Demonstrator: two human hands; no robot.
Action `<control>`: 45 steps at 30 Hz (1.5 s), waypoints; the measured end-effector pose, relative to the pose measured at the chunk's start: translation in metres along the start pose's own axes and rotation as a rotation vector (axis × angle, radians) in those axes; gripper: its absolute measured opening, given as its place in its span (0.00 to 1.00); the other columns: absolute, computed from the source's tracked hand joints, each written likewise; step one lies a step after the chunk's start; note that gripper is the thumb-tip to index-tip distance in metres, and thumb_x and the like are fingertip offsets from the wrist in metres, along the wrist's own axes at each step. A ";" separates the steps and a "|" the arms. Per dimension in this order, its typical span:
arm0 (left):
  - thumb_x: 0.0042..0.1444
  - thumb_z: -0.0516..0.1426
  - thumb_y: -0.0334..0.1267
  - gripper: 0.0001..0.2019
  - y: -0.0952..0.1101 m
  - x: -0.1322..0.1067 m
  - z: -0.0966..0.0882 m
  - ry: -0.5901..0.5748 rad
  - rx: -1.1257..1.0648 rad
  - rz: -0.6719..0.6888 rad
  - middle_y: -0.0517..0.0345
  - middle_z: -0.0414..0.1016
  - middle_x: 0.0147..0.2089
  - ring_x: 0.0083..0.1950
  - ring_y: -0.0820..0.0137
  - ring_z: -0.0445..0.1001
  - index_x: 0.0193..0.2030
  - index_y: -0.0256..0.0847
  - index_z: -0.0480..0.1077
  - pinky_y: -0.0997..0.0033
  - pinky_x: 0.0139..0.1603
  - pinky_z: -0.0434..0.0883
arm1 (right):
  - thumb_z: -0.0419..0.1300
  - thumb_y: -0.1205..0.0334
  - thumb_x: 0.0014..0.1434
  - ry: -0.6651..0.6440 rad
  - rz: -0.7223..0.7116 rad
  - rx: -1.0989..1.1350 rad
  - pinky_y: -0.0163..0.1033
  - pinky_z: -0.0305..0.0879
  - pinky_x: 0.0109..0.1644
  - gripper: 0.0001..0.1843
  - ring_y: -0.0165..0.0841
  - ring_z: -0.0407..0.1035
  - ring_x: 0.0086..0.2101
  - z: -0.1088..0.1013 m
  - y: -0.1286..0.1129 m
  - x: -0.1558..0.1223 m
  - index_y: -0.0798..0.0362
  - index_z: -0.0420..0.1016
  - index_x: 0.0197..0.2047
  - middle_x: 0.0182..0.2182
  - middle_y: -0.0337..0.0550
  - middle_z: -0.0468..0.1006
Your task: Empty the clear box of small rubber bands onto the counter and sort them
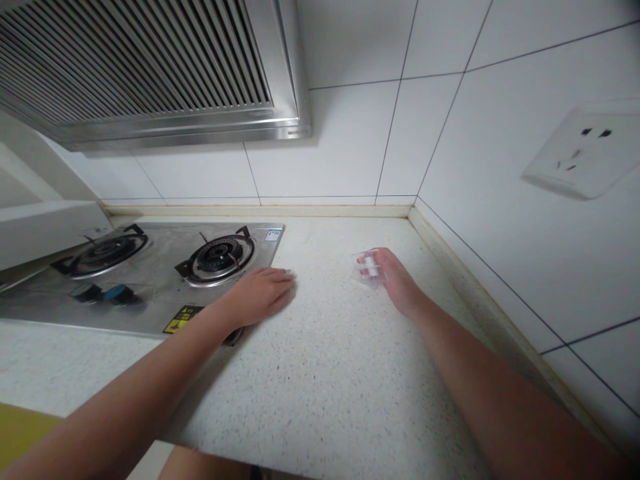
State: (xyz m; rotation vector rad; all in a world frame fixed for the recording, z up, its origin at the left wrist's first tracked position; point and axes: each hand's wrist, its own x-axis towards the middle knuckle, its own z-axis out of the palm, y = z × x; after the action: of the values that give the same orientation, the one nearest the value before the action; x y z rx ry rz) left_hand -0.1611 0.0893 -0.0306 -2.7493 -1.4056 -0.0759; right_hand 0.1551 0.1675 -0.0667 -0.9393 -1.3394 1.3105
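Observation:
My left hand (267, 293) lies palm down over the right edge of the gas stove (155, 293), its fingertips reaching the speckled white countertop (325, 373). Its fingers are stretched out, and nothing shows in them. Farther right, my right hand (393, 273) is closed around a small clear plastic piece (371, 267) with a white patch in its middle. The fingers show through the plastic. It is held at or just above the counter; I cannot tell whether it touches. Its exact kind is too blurred to make out.
A steel range hood (200, 127) overhangs the stove at upper left. Two burners stand on the stove, the nearer one (220, 257) beside my left hand. White wall tiles (330, 153) close off the back and right. A wall socket (583, 150) sits at right.

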 end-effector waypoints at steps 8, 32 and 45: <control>0.66 0.48 0.57 0.32 -0.012 0.003 -0.006 0.006 -0.043 -0.061 0.48 0.53 0.73 0.73 0.59 0.53 0.72 0.44 0.52 0.56 0.71 0.52 | 0.57 0.41 0.58 0.003 0.002 -0.004 0.39 0.69 0.36 0.20 0.34 0.74 0.34 0.001 -0.002 0.000 0.49 0.70 0.42 0.44 0.44 0.79; 0.65 0.52 0.50 0.24 -0.027 -0.006 0.001 0.056 -0.010 -0.174 0.47 0.69 0.62 0.62 0.57 0.66 0.63 0.42 0.65 0.58 0.64 0.60 | 0.56 0.42 0.61 0.001 -0.007 0.000 0.39 0.68 0.37 0.18 0.34 0.74 0.35 0.000 -0.001 0.000 0.49 0.70 0.42 0.44 0.43 0.79; 0.63 0.55 0.44 0.10 -0.023 -0.027 -0.018 0.119 0.021 -0.210 0.51 0.74 0.41 0.48 0.59 0.71 0.42 0.42 0.75 0.57 0.54 0.66 | 0.55 0.41 0.61 0.014 -0.028 0.003 0.38 0.67 0.35 0.20 0.34 0.74 0.35 -0.003 0.004 0.002 0.50 0.69 0.43 0.45 0.45 0.78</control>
State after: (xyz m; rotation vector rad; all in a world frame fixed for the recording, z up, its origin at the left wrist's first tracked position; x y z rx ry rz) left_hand -0.1956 0.0791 -0.0139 -2.5241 -1.6448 -0.2276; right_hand 0.1574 0.1709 -0.0705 -0.9229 -1.3349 1.2820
